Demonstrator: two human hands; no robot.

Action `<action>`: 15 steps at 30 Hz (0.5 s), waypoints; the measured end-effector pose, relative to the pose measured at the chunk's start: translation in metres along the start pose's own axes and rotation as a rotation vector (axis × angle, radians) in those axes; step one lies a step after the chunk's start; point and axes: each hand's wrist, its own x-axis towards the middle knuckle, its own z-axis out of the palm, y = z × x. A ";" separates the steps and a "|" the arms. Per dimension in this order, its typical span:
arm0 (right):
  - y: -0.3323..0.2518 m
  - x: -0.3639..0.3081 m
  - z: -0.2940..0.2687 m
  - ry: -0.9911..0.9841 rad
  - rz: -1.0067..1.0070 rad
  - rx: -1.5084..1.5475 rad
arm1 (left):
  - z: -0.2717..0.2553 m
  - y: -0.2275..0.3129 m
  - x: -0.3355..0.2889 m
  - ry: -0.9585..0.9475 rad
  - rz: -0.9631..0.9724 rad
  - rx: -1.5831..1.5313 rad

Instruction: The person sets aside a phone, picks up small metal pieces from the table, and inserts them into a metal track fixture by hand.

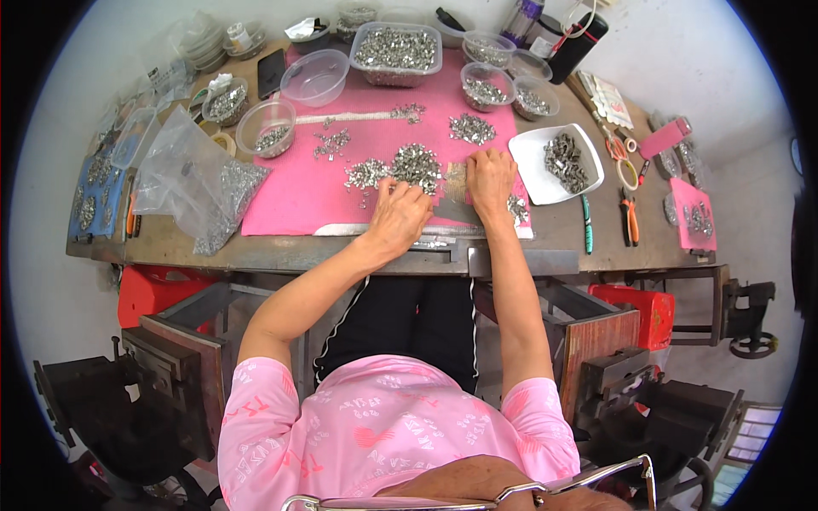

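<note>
Left hand: rests palm down on the metal pieces, grip hidden.
Right hand: flat, holding nothing visible.
Risk: a sweep may push pieces off the table's near edge.

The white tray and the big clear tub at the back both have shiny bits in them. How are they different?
The white tray is solid white, shallow and sits beside the right hand; the clear tub is see-through, deeper and stands at the far edge of the pink mat. The tray's pieces look darker and chunkier, the tub's finer. Both hold small metal parts.

Orange-handled pliers are seen at the right of the frame, a black phone at the upper left, red stools under the bench.
</note>
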 end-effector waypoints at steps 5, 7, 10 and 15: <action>0.002 0.006 0.003 0.001 -0.037 -0.015 | -0.001 -0.007 0.007 -0.019 0.001 -0.090; 0.005 0.005 0.004 -0.010 -0.025 0.016 | -0.001 -0.007 0.007 -0.015 0.006 -0.114; -0.002 0.004 -0.005 0.005 -0.038 0.086 | -0.004 -0.009 0.005 -0.071 -0.043 -0.154; -0.034 -0.040 -0.076 -0.159 0.026 0.588 | -0.029 0.008 -0.006 -0.084 -0.154 -0.453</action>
